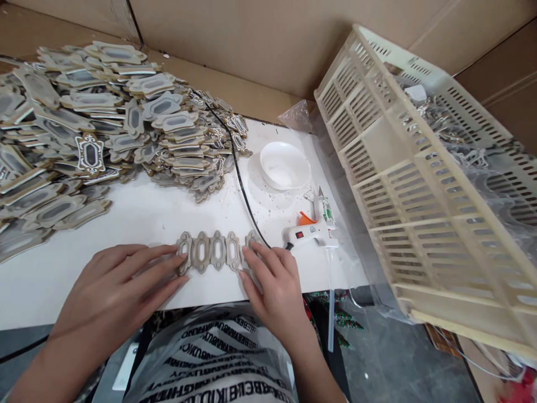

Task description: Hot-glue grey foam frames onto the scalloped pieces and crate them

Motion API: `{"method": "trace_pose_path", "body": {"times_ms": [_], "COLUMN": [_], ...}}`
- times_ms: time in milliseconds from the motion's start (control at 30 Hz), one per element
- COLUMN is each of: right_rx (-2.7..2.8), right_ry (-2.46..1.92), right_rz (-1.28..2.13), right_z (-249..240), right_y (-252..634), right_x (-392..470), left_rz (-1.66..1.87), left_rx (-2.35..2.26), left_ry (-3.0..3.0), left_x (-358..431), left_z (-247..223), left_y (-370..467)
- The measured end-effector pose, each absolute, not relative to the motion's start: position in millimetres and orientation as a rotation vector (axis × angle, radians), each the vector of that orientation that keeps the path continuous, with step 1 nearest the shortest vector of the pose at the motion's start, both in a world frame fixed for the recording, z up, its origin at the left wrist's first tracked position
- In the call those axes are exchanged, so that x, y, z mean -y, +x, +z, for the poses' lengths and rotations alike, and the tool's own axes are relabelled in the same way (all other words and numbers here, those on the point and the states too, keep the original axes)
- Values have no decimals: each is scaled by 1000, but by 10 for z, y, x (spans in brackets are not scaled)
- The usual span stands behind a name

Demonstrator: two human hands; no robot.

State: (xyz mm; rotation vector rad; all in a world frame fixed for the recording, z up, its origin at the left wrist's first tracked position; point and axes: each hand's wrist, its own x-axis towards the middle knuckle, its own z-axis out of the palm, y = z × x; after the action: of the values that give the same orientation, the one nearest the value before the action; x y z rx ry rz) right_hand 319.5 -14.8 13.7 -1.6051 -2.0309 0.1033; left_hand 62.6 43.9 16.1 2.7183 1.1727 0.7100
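Observation:
On the white table lies a short row of small grey-brown oval frame pieces (217, 250) with scalloped edges and slotted middles, side by side. My left hand (121, 280) reaches in from the left, fingers stretched out, its fingertips touching the leftmost piece (184, 239). At the other end, my right hand (274, 280) has its thumb and fingers bent around the rightmost piece (253, 238), partly covering it. A narrow gap separates that piece from its neighbour (232, 252). To the right of my right hand, a white glue gun (310, 234) with an orange trigger rests on the table.
A large heap of similar frame pieces (96, 112) covers the back left. A white bowl (285, 165) stands behind the glue gun. A black cord (237, 162) crosses the table. On the right, a tilted cream plastic crate (403, 184) holds bagged metallic-looking parts. Cardboard (251, 50) walls the back.

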Motion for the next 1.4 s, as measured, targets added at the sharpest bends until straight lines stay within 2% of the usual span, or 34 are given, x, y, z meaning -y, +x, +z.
{"method": "trace_pose_path", "body": {"times_ms": [567,1400], "right_rx": [2025,1966], "right_ry": [-1527,-1517], "right_rz": [162,86], "right_z": [111,75], "right_y": [3170,3118], "right_x": [114,98], "left_rz": [736,785], "left_rx": [-1049,-1132], "left_ry": [2965,2868], "left_x": [-512,-465], "left_z": [188,193], "left_y": [629,563]}}
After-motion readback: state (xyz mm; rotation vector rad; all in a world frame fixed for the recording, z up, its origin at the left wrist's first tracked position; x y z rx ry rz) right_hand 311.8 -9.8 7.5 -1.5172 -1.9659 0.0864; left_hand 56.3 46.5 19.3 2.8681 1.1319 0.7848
